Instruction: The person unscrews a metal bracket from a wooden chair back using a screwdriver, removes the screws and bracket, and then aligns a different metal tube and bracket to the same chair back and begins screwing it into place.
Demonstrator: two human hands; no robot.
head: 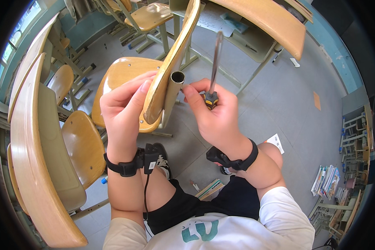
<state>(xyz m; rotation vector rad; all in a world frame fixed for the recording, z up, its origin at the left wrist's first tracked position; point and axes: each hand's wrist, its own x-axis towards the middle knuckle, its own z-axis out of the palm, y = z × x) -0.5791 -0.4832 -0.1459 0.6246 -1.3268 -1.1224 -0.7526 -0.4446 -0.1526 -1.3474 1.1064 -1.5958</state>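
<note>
A school chair with a curved wooden backrest [172, 59] stands before me, its edge turned towards my view. My left hand [125, 100] is at the near end of that backrest, thumb against the wood, other fingertips partly hidden behind it. Just right of the board rises the chair frame's open-ended metal tube [173, 90]. My right hand [214, 109] has its thumb and index fingertip at the tube's side; anything small pinched there is too hidden to tell. A screwdriver with a black and yellow handle [211, 100] is held in the right palm, its shaft pointing up.
The chair's wooden seat [125, 75] extends behind my left hand. Desks stand at left [34, 156] and at the top right [268, 22]. Books [211, 189] lie on the floor between my legs, and a book stack [325, 181] stands at right. A cable [146, 193] hangs from my left wristband.
</note>
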